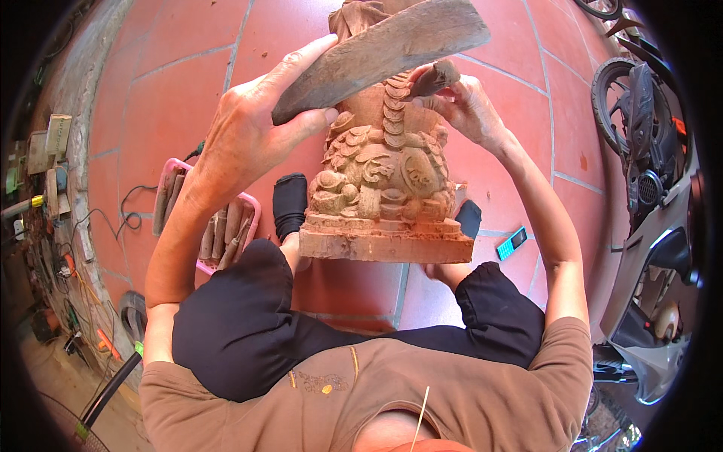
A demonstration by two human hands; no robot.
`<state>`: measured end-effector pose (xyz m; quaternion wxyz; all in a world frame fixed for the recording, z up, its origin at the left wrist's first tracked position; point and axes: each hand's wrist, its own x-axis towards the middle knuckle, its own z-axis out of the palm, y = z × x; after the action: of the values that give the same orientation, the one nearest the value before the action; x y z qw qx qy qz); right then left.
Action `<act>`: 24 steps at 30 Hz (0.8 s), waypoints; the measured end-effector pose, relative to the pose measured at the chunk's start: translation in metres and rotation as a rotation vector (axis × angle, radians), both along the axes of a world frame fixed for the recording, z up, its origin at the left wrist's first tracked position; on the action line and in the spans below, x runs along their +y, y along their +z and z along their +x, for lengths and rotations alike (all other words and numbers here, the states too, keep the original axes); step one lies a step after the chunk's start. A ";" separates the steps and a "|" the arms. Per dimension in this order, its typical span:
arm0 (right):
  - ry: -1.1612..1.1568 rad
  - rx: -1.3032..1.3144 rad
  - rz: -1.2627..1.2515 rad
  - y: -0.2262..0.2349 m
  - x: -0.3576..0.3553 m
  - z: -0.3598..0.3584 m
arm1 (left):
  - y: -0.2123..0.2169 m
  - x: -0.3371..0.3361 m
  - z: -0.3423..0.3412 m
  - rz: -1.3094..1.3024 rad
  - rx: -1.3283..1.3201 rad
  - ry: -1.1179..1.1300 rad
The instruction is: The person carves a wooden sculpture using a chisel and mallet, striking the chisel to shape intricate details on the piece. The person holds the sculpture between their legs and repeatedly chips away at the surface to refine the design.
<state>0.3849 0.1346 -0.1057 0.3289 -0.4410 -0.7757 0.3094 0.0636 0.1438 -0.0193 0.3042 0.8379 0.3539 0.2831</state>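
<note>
A carved wooden statue (376,169) stands between my feet on a rough square base, its front covered in coins and rounded shapes. In my left hand (252,128) is a flat, worn wooden mallet (388,56), gripped between thumb and fingers and slanting up to the right across the statue's upper part. My right hand (474,113) pinches a chisel (437,77) by its short wooden handle beside the string of carved coins. The chisel's tip is hidden, so I cannot tell whether it touches the wood. The mallet covers part of the statue's top.
To the left, a pink basket (253,202) holds several wooden-handled tools (222,233). A dark cable (124,221) curls over the red floor tiles. By my right foot lies a blue phone (512,243). Motorbike parts (644,143) line the right side; clutter runs along the left wall.
</note>
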 end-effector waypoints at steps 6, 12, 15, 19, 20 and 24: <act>0.006 -0.075 0.010 0.000 0.006 -0.011 | -0.004 -0.003 -0.002 0.000 -0.058 -0.011; -0.022 -0.229 -0.027 0.000 0.018 -0.018 | -0.002 -0.004 -0.004 -0.049 -0.065 0.004; -0.014 -0.222 0.002 0.000 0.017 -0.018 | 0.005 -0.009 -0.004 -0.152 -0.072 0.030; -0.018 -0.201 0.012 -0.001 0.014 -0.018 | 0.000 -0.014 -0.005 -0.095 -0.136 0.043; -0.013 -0.197 0.019 -0.001 0.015 -0.017 | -0.007 -0.013 -0.005 -0.057 -0.123 0.027; 0.006 -0.134 0.057 -0.013 0.016 -0.008 | -0.013 -0.011 -0.002 -0.031 -0.039 -0.002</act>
<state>0.3765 0.1503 -0.1188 0.2877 -0.4488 -0.8057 0.2579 0.0620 0.1325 -0.0327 0.3240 0.8278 0.3515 0.2936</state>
